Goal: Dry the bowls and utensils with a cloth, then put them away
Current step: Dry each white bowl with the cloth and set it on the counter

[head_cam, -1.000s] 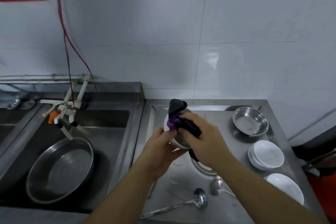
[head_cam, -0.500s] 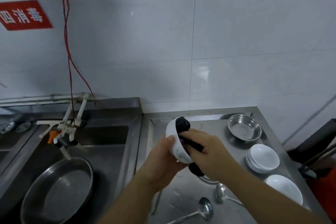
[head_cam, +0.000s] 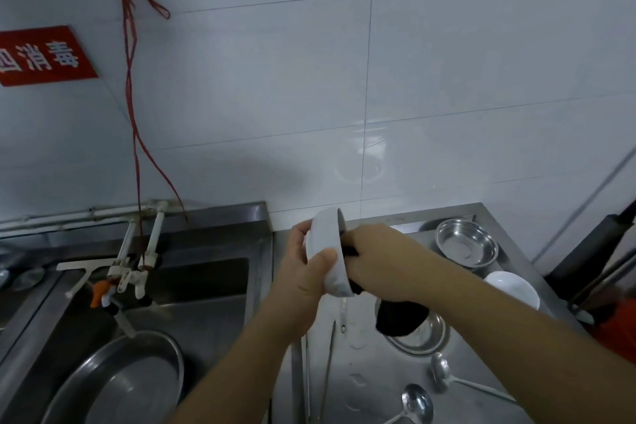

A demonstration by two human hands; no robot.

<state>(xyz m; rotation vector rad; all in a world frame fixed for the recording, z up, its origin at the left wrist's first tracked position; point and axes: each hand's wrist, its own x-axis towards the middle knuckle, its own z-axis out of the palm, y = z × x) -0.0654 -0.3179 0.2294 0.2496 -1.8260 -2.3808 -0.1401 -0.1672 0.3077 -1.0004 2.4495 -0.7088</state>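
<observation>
A white bowl [head_cam: 328, 256] is held on its side above the steel counter [head_cam: 364, 365], its opening turned to the right and its base toward the left. The left hand [head_cam: 303, 277] grips it from outside, thumb pressed on the near wall and fingers wrapped round the far side. The right hand [head_cam: 377, 260] is closed on a dark cloth [head_cam: 401, 317] and pushed into the bowl's mouth; a loose end of the cloth hangs down below that wrist. Half a second ago the bowl faced more toward the camera and a dark wad of cloth showed in its top; now it is turned further edge-on and the cloth inside is almost hidden, only a thin dark strip showing at the rim. The view has also tipped upward since then, so more wall and less counter is seen.

Under the hanging cloth lies a shallow steel dish [head_cam: 418, 334]. Behind the right forearm sits a steel bowl [head_cam: 466, 243], and nearer the counter's right edge a stack of white bowls [head_cam: 512, 287], partly covered by the arm. Two metal ladles [head_cam: 418, 404] lie at the near edge of the counter, bowls up. To the left, the sink [head_cam: 206, 293] holds a large round steel basin [head_cam: 127, 385] beneath the taps [head_cam: 130, 277].
</observation>
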